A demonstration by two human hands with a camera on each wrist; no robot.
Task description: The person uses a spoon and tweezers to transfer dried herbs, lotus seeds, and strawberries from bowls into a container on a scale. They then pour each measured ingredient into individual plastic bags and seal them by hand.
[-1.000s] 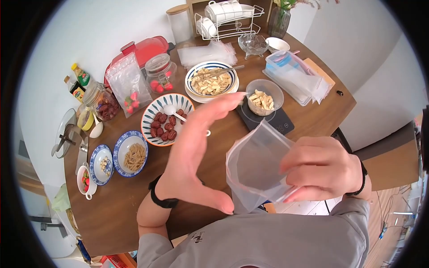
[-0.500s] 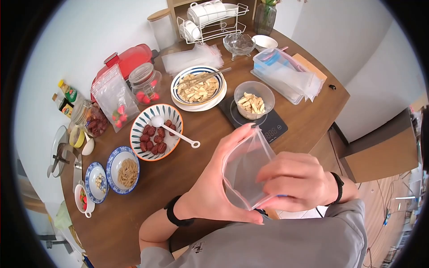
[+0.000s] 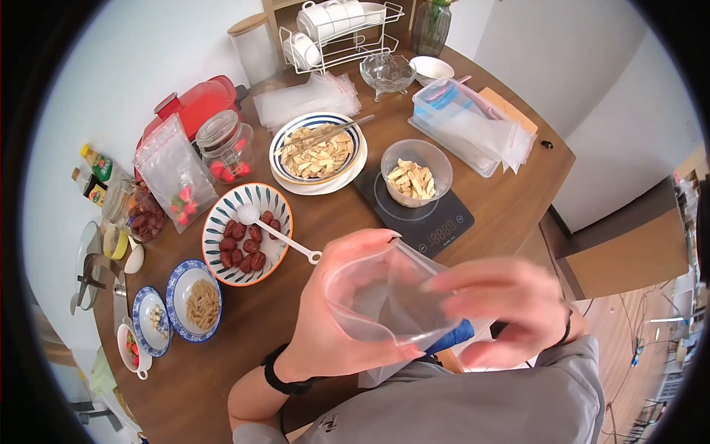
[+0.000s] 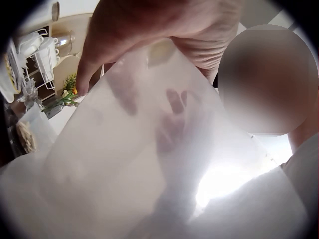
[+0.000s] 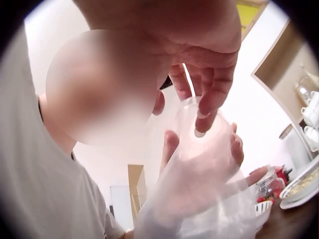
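Observation:
A clear plastic bag [image 3: 384, 296], its mouth spread wide, hangs over the table's near edge in the head view. My left hand [image 3: 333, 318] holds it from the left, thumb and fingers curved round the mouth. My right hand [image 3: 510, 307], blurred, is at the right side of the bag, thumb apart from the fingers and fingertips by the rim. In the left wrist view the bag [image 4: 114, 159] covers much of the picture, with finger shapes showing through. The right wrist view has my right hand's fingers [image 5: 214, 89] at the top of the bag [image 5: 199, 199].
Beyond the hands, a plastic bowl of pale slices [image 3: 413, 181] stands on a black scale [image 3: 444, 226]. Leftward are a bowl of red dates [image 3: 248, 200], a plate of slices [image 3: 318, 152], small blue-rimmed bowls [image 3: 177, 288], jars and bags. A bag box [image 3: 458, 133] lies at right.
My left hand has come round the bag's mouth, and hand and bag have shifted left in view. The right hand's fingers have loosened from the bag's side and spread from the thumb.

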